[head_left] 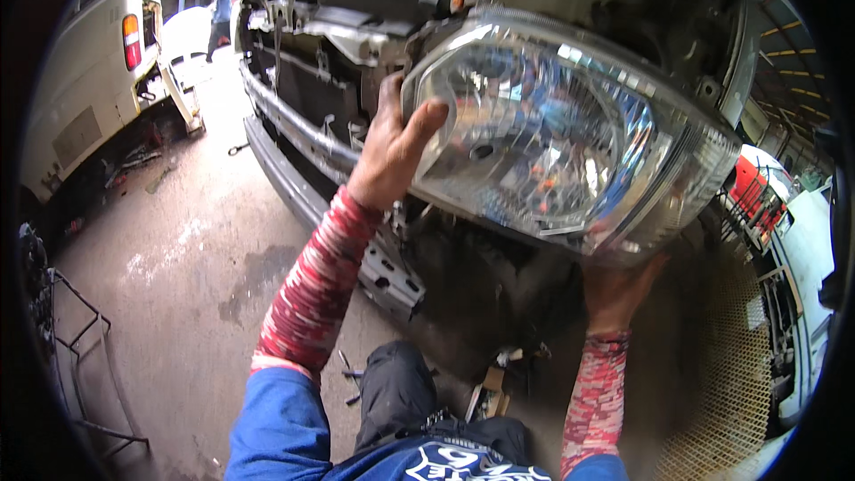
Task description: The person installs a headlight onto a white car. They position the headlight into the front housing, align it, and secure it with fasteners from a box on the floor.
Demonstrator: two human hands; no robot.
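A large clear headlight (pixel 534 138) fills the upper middle of the head view, at the front corner of a vehicle with its front panels off. My left hand (pixel 392 144) grips its left end, thumb over the lens edge and fingers hidden behind. Under its lower right edge, my right hand (pixel 621 289) supports it from below; those fingers are partly hidden and a little blurred. Left of the headlight, the bare front frame (pixel 303 116) of the vehicle shows metal bars and brackets. Whether the headlight sits fully in its recess I cannot tell.
A cream van (pixel 89 62) with a red tail light stands at the left. A person (pixel 219 13) is in the bright background. A metal stand (pixel 89 338) is at lower left, tools (pixel 352 376) lie near my legs, and yellowish mesh (pixel 726 374) is at right.
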